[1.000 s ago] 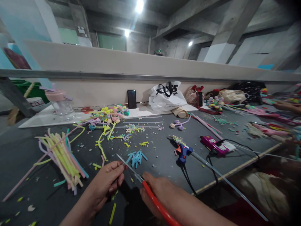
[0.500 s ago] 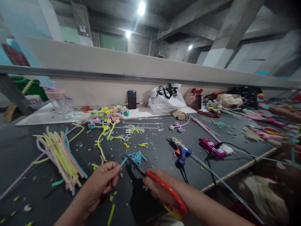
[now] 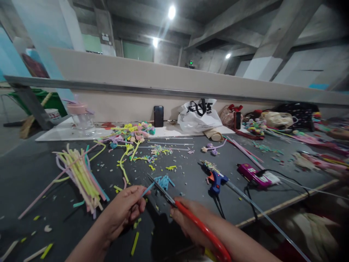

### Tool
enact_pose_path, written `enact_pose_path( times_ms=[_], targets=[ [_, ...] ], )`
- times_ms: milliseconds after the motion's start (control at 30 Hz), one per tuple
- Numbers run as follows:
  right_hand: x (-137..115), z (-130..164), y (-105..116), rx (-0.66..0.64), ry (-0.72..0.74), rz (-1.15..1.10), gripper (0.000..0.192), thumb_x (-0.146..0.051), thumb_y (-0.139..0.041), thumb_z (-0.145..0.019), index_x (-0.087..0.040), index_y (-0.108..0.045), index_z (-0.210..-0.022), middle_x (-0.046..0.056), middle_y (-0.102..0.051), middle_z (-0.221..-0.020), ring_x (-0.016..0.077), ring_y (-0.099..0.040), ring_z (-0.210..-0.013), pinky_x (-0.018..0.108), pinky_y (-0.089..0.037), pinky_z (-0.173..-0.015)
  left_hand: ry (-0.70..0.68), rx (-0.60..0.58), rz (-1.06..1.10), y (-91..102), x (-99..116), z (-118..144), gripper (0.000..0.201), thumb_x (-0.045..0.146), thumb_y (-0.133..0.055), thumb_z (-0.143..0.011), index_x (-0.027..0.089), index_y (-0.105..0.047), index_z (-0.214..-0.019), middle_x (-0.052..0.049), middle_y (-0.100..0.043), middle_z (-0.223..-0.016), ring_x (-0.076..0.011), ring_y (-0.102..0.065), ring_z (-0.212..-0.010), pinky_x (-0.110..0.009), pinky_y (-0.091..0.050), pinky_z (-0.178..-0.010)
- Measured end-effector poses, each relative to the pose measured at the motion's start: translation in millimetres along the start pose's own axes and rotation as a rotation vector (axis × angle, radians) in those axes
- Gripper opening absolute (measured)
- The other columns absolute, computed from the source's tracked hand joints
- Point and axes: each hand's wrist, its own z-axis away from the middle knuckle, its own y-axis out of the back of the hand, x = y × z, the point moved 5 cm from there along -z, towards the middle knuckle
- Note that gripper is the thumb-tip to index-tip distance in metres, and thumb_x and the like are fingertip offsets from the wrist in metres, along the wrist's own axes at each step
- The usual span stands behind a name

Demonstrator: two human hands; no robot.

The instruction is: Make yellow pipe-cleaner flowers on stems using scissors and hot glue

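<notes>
Nearest the camera, the right hand (image 3: 191, 222) is closed around the red handle of a pair of scissors (image 3: 191, 214); the handle loop runs back over the wrist, and the metal blades point up and to the left, slightly parted. The left hand (image 3: 124, 209) sits just to the left of the blades, its grip pinched on a short blue stick (image 3: 148, 189) whose free end reaches toward the blade tips. Whether the stick touches the blades I cannot tell. Both hands hover low over the dark tabletop (image 3: 32, 171), with yellow offcuts scattered under them.

Just beyond the blade tips lies a small heap of cut blue pieces (image 3: 164, 181). To the left, a loose bundle of pastel sticks (image 3: 79, 174) fans out across the tabletop. To the right, a blue glue gun (image 3: 216, 179) lies on its side, and further right a magenta glue gun (image 3: 252, 175) with a black cable.

Further back, a cluster of small coloured flowers (image 3: 133, 131) sits among more clippings. Along the far wall stand a clear jar with a pink lid (image 3: 81, 115), a black phone (image 3: 158, 116) propped upright, and a white plastic bag (image 3: 199, 115).
</notes>
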Motion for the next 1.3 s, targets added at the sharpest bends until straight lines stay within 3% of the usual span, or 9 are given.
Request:
enact_pose_path(
  times_ms=[167, 400, 700, 1167, 1300],
  targets=[
    [11, -5, -4, 0.069, 0.095, 0.137, 0.017, -0.03, -0.042, -0.081, -0.02, -0.055, -0.082, 0.003, -0.063, -0.073, 0.0141, -0.055, -0.062, 0.022, -0.035, -0.053, 0.023, -0.037, 0.05, 1.7, -3, 0, 0.031, 0.045, -0.051, -0.078, 0.015, -0.053, -0.083, 0.004, -0.052, -0.053, -0.001, -0.03, -0.03, -0.013, -0.015, -0.029],
    [13, -1, -13, 0.086, 0.16, 0.172, 0.017, -0.033, -0.04, -0.082, -0.021, -0.052, -0.085, 0.002, -0.064, -0.07, 0.013, -0.056, -0.057, 0.021, -0.031, -0.049, 0.003, -0.047, 0.054, 1.8, -6, -4, 0.021, 0.037, -0.057, -0.076, 0.017, -0.049, -0.075, 0.008, -0.047, -0.048, 0.0007, -0.022, -0.028, -0.013, -0.01, -0.029],
    [13, 0, -20, 0.088, 0.247, 0.177, 0.017, -0.036, -0.04, -0.083, -0.023, -0.051, -0.089, 0.002, -0.064, -0.07, 0.0136, -0.057, -0.057, 0.022, -0.029, -0.048, -0.014, -0.033, 0.09, 2.6, -7, -3, 0.019, 0.032, -0.057, -0.075, 0.018, -0.049, -0.085, 0.007, -0.049, -0.046, 0.0, -0.023, -0.029, -0.013, -0.01, -0.031],
    [20, -4, -27, 0.122, 0.222, 0.164, 0.015, -0.034, -0.043, -0.083, -0.024, -0.052, -0.088, -0.002, -0.059, -0.062, 0.0093, -0.045, -0.047, 0.021, -0.024, -0.044, -0.024, -0.031, 0.025, 0.2, -3, -3, 0.017, 0.032, -0.055, -0.077, 0.017, -0.05, -0.084, 0.008, -0.048, -0.045, 0.0, -0.023, -0.029, -0.013, -0.011, -0.03],
    [20, -5, -27, 0.128, 0.222, 0.146, 0.014, -0.033, -0.042, -0.083, -0.024, -0.052, -0.088, -0.001, -0.06, -0.063, 0.0099, -0.046, -0.047, 0.021, -0.026, -0.045, -0.022, -0.008, 0.013, 1.9, -4, -2, 0.025, 0.041, -0.054, -0.077, 0.016, -0.05, -0.077, 0.005, -0.051, -0.048, -0.0007, -0.028, -0.029, -0.012, -0.014, -0.029]
  ],
)
